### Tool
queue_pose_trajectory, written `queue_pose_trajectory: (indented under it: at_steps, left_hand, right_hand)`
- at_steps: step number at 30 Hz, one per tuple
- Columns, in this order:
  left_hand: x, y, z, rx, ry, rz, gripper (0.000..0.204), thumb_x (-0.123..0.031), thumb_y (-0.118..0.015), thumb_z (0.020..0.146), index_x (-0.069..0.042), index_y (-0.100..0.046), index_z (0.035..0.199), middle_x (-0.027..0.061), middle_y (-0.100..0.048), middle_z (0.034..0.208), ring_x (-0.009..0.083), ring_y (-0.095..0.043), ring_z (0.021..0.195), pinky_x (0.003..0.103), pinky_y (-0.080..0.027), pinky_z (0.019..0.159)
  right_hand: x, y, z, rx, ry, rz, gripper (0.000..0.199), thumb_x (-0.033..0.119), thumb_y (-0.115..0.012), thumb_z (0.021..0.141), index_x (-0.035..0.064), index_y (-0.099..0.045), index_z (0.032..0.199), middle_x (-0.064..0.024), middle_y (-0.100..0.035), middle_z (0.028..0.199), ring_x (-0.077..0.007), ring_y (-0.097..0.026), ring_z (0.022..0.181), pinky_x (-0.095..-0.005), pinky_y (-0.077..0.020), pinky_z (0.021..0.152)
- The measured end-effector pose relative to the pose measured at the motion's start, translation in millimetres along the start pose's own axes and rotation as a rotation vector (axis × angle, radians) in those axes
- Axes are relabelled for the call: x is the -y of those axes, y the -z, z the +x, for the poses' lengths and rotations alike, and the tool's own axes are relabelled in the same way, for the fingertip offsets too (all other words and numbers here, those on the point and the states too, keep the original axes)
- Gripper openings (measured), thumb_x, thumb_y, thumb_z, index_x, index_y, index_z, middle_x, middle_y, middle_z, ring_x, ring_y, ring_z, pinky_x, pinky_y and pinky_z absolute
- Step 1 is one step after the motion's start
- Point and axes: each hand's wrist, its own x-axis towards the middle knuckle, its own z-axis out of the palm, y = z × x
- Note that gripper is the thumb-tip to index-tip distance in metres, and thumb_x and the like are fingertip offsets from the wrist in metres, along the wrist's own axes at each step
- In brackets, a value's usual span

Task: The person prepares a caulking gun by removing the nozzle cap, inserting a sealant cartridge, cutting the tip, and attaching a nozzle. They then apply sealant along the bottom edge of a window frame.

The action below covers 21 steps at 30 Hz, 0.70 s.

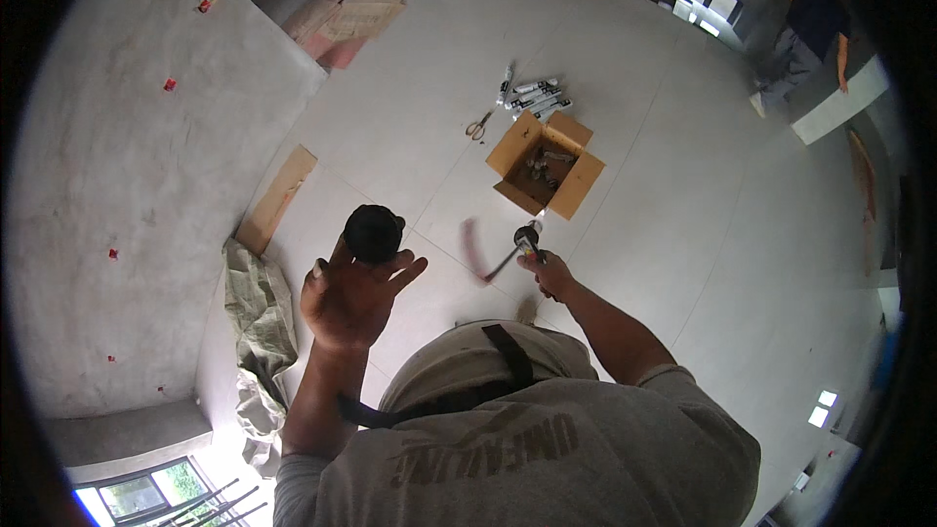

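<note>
- Left hand [348,304], left of the cardboard box [576,183] and nearer the wearer, lies palm up with some fingers spread; a black rounded thing [373,233] sits at the fingertips, though I cannot tell whether they pinch it.
- Right hand [552,276], just this side of the box, curls round a tool [528,237], likely for firm control.
- Box flaps splay outward, presumably easing access to the contents [549,164].
- Beyond the box, tubes [537,98] lie grouped, scissors [478,127] near them, probably kept handy.
</note>
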Motion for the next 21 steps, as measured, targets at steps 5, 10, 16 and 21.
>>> queue_pose_trajectory:
  at_steps: [5, 10, 16, 21]
  left_hand:
    - [34, 89, 0, -0.125, -0.033, -0.018, 0.069, -0.059, -0.059, 0.093, -0.012, -0.053, 0.143, 0.0162, -0.057, 0.142, 0.0398, -0.058, 0.124, 0.067, -0.033, 0.113]
    - [53, 155, 2, -0.509, 0.122, -0.002, 0.060, -0.060, -0.062, 0.093, -0.016, -0.059, 0.134, 0.0117, -0.060, 0.135, 0.0422, -0.056, 0.129, 0.059, -0.043, 0.107]
    - [38, 195, 51, -0.412, 0.036, 0.144, 0.069, -0.059, -0.064, 0.093, -0.017, -0.048, 0.146, 0.0100, -0.057, 0.140, 0.0402, -0.056, 0.129, 0.058, -0.044, 0.106]
    - [-9, 228, 108, -0.261, -0.111, 0.257, 0.102, -0.045, -0.076, 0.088, -0.009, -0.017, 0.163, 0.0157, -0.047, 0.147, 0.0366, -0.060, 0.125, 0.047, -0.049, 0.101]
  right_hand:
    - [18, 10, -4, 0.066, 0.043, 0.495, 0.033, 0.036, -0.077, 0.091, 0.0098, -0.058, 0.092, -0.0006, -0.050, 0.060, -0.0134, -0.046, 0.044, -0.0321, -0.0375, 0.040]
    - [71, 13, -17, 0.353, -0.028, 0.793, 0.029, 0.043, -0.059, 0.102, 0.0171, -0.054, 0.089, -0.0014, -0.049, 0.057, -0.0158, -0.046, 0.044, -0.0314, -0.0374, 0.041]
    - [114, -14, 33, 0.044, -0.001, 0.105, 0.043, 0.049, -0.056, 0.103, 0.0099, -0.056, 0.086, -0.0029, -0.050, 0.057, -0.0157, -0.045, 0.040, -0.0337, -0.0350, 0.037]
    - [158, -86, 77, 0.278, 0.028, 0.100, 0.051, 0.048, -0.042, 0.109, 0.0038, -0.064, 0.097, -0.0052, -0.056, 0.059, -0.0149, -0.045, 0.036, -0.0327, -0.0372, 0.034]
